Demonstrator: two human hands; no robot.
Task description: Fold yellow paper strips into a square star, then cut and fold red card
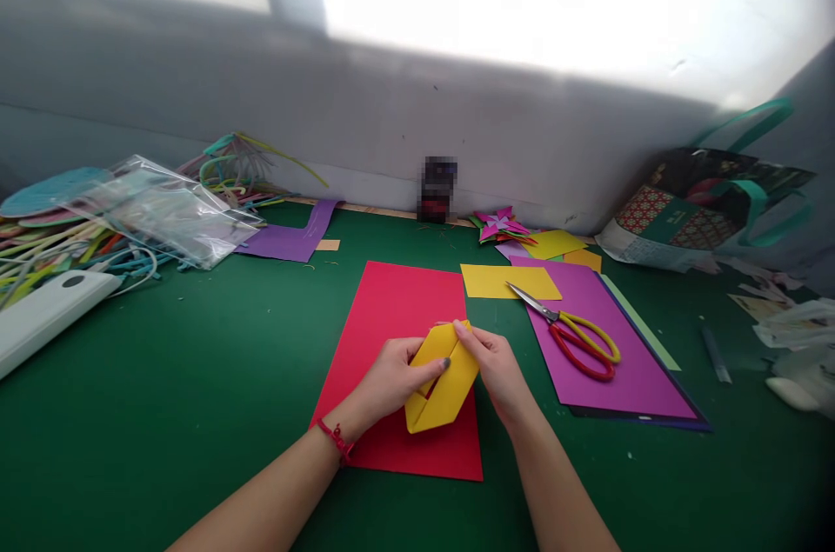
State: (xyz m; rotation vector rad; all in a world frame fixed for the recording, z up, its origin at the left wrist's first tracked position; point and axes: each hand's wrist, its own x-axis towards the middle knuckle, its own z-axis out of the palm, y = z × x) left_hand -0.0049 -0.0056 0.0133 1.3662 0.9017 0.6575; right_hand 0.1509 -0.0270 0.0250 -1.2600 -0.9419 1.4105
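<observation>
A folded piece of yellow paper (457, 391) is held between both hands above a red sheet of paper (410, 300). It has several angled corners, with a fold running along its middle and a small gap near its lower left. My left hand (401, 374) grips its left side, the thumb lying across the front. At the upper right edge, my right hand (492, 361) pinches the paper between thumb and fingers. The fingers behind the paper are mostly hidden. A red cord bracelet (337, 439) circles the left wrist.
Scissors (561, 324) with red and yellow handles lie on purple sheets (626, 378) at right, beside a yellow strip (489, 281). Folded paper stars (499, 224) and a gift bag (678, 213) stand behind. Pipe cleaners, a plastic sleeve (176, 213) and a white power strip (52, 313) are left.
</observation>
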